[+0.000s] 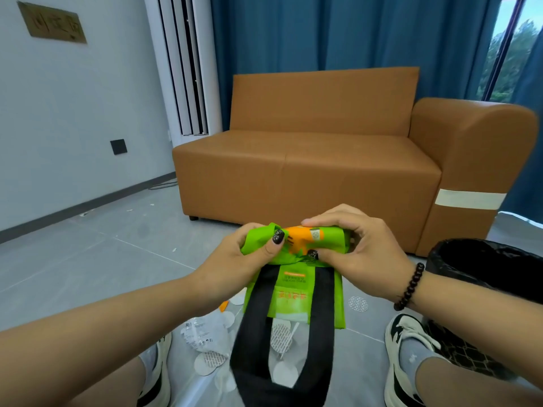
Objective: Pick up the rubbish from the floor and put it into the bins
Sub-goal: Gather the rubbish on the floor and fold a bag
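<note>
Two sneakers (407, 356) at the frame's 5 and 7 o'clock, planted on the grey tile floor (88, 259). Between them, litter: a clear plastic wrapper (202, 333) and round white pads (280, 336), lying flat under the hanging bag.

Green tote bag (293, 292) held up mid-frame, black straps dangling toward 6 o'clock. Left hand (244, 259) pinches its folded top edge at 9 o'clock of the bundle, thumb on top. Right hand (361, 248) curls over the same fold at 3 o'clock; beaded bracelet on that wrist.

Black-lined bin (493, 268) at 3 o'clock, just beside the right forearm.

Beyond, at 12 o'clock: tan sofa (317, 160), blue curtains (338, 33), standing white air conditioner (182, 66).
</note>
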Demonstrator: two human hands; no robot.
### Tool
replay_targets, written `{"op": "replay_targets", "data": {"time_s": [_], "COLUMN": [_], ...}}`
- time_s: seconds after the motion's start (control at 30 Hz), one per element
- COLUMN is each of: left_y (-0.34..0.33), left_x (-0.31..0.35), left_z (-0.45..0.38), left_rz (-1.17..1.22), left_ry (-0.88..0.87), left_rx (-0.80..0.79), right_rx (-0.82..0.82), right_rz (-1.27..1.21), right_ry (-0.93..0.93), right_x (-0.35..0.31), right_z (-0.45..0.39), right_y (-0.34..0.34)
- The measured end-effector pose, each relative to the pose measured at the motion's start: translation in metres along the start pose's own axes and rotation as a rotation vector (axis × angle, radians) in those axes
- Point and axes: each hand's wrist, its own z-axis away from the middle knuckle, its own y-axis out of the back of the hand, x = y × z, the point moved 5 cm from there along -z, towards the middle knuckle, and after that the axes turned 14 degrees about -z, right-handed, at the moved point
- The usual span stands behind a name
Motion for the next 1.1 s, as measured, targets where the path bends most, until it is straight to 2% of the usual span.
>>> {"op": "replay_targets", "data": {"time_s": [0.13,0.23,0.33,0.5,0.63,0.7,0.77,0.87,0.93,1.1], "left_y": [-0.010,-0.013,-0.009,0.000,0.006,0.010,0.013,0.016,0.014,0.005], "left_x": [-0.004,0.001,0.001,0.001,0.001,0.004,0.007,0.009,0.010,-0.001], "left_z": [0.000,0.002,0.000,-0.003,-0.005,-0.006,-0.007,-0.005,-0.003,-0.002], "left_rz": [0.134,0.214,0.181,0.120,0.111,0.102,0.068,0.006,-0.019,0.059], "left_ry": [0.139,0.167,0.155,0.074,0.022,-0.023,-0.068,-0.110,-0.111,0.024], "left_rx": [-0.137,-0.210,-0.163,-0.098,-0.065,-0.029,0.005,0.018,0.005,-0.024], "right_rx": [0.058,0.036,0.030,0.030,-0.038,-0.092,-0.110,-0.109,-0.078,0.022], "right_rz": [0.086,0.193,0.243,0.258,0.305,0.310,0.223,-0.135,-0.300,-0.262], "right_ry": [0.101,0.294,0.391,0.434,0.395,0.318,0.137,-0.226,-0.361,-0.207], "right_x": [-0.004,-0.015,-0.018,-0.015,-0.013,-0.009,-0.001,0.011,0.015,0.010], "right_z": [0.002,0.004,0.007,0.008,0.006,0.005,0.004,0.005,0.005,0.000], "right_y": [0.002,-0.003,-0.005,-0.004,-0.008,-0.009,-0.007,-0.011,-0.014,-0.008]}}
